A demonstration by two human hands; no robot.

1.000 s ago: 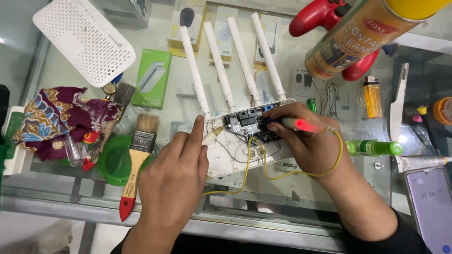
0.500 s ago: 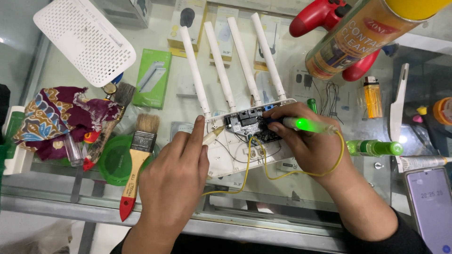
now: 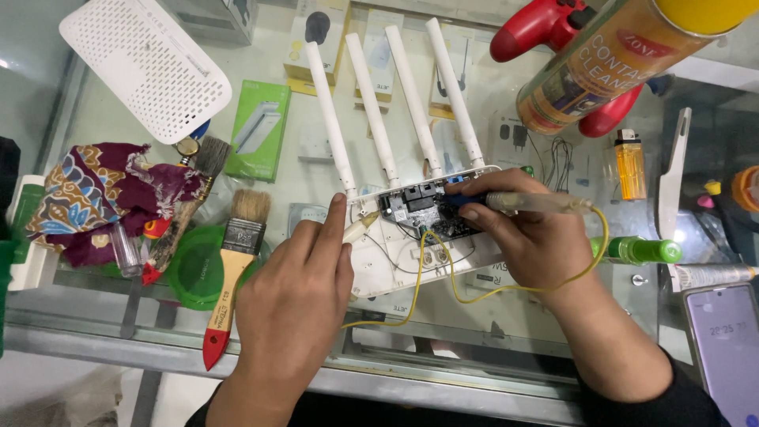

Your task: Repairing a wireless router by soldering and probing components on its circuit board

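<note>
Probing the opened router on the glass counter: the right hand pinches a wired probe at the board, the left hand steadies the case, forefinger extended, holding nothing; any next touch calls for a steady tip.

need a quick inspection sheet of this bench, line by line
surface: glass-topped counter, boxes visible beneath it.
job's things: opened white four-antenna router, circuit board exposed; clear pen-shaped probe tip on the board.
clutter: red-handled paintbrush, patterned cloth, perforated white cover, spray can, orange lighter, red game controller, phone.
grippers: left hand steadies the router; right hand holds the probe.
cables: yellow wire loops from the probe.
surroundings: nothing seen.
</note>
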